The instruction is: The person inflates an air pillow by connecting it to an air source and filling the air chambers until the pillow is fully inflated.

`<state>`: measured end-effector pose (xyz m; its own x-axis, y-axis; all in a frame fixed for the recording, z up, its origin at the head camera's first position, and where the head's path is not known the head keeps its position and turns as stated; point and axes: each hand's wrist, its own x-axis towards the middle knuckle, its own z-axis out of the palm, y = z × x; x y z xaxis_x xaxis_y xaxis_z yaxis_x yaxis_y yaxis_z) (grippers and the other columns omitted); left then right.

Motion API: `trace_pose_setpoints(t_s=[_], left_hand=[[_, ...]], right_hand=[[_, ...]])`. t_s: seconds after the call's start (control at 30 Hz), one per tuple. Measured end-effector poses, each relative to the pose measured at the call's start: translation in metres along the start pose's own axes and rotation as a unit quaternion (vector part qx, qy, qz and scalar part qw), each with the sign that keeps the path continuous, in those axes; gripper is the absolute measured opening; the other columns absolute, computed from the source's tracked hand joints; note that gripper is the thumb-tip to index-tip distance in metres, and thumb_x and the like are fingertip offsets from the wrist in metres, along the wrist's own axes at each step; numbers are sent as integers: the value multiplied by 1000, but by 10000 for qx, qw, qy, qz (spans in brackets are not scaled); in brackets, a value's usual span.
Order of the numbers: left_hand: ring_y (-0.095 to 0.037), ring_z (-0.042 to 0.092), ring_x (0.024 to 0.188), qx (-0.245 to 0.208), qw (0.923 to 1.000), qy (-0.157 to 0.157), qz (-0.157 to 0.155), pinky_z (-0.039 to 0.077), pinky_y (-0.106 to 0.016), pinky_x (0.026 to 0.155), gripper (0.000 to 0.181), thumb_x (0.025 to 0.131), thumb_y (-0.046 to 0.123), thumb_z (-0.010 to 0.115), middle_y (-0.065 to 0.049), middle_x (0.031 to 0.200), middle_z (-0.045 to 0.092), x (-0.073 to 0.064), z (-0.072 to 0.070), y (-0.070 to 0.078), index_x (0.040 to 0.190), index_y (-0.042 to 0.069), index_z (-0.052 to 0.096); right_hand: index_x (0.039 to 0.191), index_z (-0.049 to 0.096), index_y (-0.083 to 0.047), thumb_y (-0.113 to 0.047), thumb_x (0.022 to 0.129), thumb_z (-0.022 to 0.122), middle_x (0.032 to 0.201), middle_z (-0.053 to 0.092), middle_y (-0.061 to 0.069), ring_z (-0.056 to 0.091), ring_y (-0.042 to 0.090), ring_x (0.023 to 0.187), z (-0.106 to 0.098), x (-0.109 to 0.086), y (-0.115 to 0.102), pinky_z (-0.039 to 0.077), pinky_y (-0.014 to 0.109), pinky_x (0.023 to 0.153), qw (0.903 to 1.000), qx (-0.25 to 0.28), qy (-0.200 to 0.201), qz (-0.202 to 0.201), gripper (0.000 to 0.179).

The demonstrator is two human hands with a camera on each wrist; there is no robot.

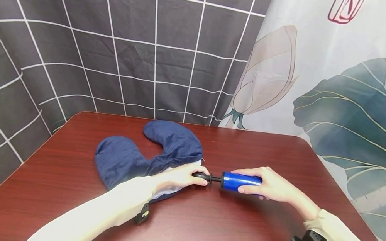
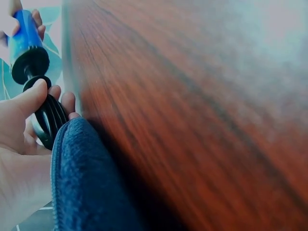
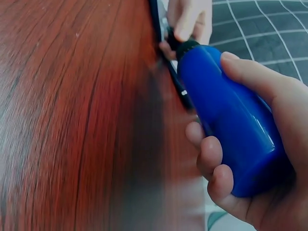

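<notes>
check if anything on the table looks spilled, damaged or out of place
One thing: white material shows along the edge of the navy U-shaped pillow by the left hand, perhaps through an open zip. Nothing looks spilled or broken, the blue pump in the right hand included.

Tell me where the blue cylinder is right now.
In the head view, the blue cylinder is right of centre, gripped by the right hand, right of the black handle the left hand holds.
</notes>
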<state>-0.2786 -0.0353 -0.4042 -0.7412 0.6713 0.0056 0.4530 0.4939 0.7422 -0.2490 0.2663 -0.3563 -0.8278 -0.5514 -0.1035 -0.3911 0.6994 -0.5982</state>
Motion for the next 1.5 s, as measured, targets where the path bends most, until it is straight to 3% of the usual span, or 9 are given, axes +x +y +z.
trace_pose_setpoints(t_s=[0.23,0.47,0.67,0.83,1.2,1.5], left_hand=[[-7,49,87,-26,10000,-38,57,38,-21,83,21,92,24,67,0,95,65,-1,0,3,110,13,69],[-7,51,88,189,9997,-74,144,38,-20,85,22,92,25,67,-1,98,68,-2,-2,5,111,13,69],[-12,56,98,275,9990,-130,321,41,-22,93,23,93,23,65,-4,105,69,-3,-2,5,113,10,67],[-15,58,104,251,9994,-111,197,42,-25,97,24,94,24,65,-5,109,69,-3,-2,4,114,11,67],[-6,52,91,219,9996,-69,164,39,-20,88,22,93,26,66,-1,99,67,-2,-2,2,112,13,68],[-7,53,93,180,9996,-35,207,40,-20,89,22,93,25,66,-3,101,67,-4,-2,4,110,12,67]], right_hand=[[133,61,-31,-48,84,73,111,70,4,63,12,62,12,15,-8,53,31,48,9999,62,28,-124,53],[135,59,-33,-48,85,73,110,69,3,61,9,56,13,12,-10,52,31,49,9998,-42,-28,-171,54],[136,57,-34,-45,85,74,106,68,5,60,8,54,2,-3,-6,51,29,48,9998,-139,-108,-112,55],[138,56,-34,-42,87,73,104,67,7,60,10,54,-12,-21,0,50,31,47,9998,-24,-179,92,54],[141,53,-31,-35,90,71,103,66,8,60,8,57,-39,-56,16,51,31,49,9994,149,-168,266,54],[139,55,-31,-35,89,72,103,66,8,60,9,56,-41,-59,17,51,32,48,9996,102,-78,241,53]])
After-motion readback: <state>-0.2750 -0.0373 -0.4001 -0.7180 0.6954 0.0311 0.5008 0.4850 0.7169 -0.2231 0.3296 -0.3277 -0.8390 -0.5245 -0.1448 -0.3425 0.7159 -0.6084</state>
